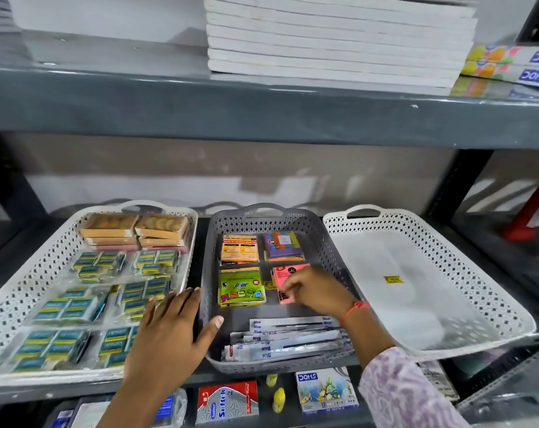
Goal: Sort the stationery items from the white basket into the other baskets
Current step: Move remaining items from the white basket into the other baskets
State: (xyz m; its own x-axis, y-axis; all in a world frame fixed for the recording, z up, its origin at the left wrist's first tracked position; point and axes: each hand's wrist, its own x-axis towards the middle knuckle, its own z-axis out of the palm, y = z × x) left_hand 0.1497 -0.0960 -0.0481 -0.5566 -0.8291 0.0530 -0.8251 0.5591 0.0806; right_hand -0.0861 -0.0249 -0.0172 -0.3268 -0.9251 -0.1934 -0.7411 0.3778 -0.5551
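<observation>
Three shallow plastic baskets with perforated diamond-pattern walls and arched handles sit side by side on a grey metal shelf (262,118). At nine o'clock, a white lattice basket (21,273) holds glossy clear-wrapped packs of small teal and yellow boxes (73,307), with tan cardboard boxes (132,230) at its far end. In the centre, a grey lattice basket (323,242) holds square pads of sticky notes in orange, purple and green wrappers, and near its front edge a loose heap of long clear sleeves printed "Blue" (286,338). At three o'clock, the white basket with a smooth flat floor (447,257) holds nothing but a small yellow sticker (393,279). The right hand (317,291), a red thread at its wrist and a lilac patterned sleeve behind, reaches into the grey basket, its fingers (288,288) pinched narrowly on a flat pink sticky-note pad (285,273) lying at the basket's middle right. The left hand (172,329) rests flat and spread wide, holding nothing, across the gap between the left white basket and the grey one, thumb over the grey rim. Above, at twelve o'clock, a stack of white matte notebooks (339,41) sits on a higher shelf. Below, at six o'clock, lie small printed cartons.
</observation>
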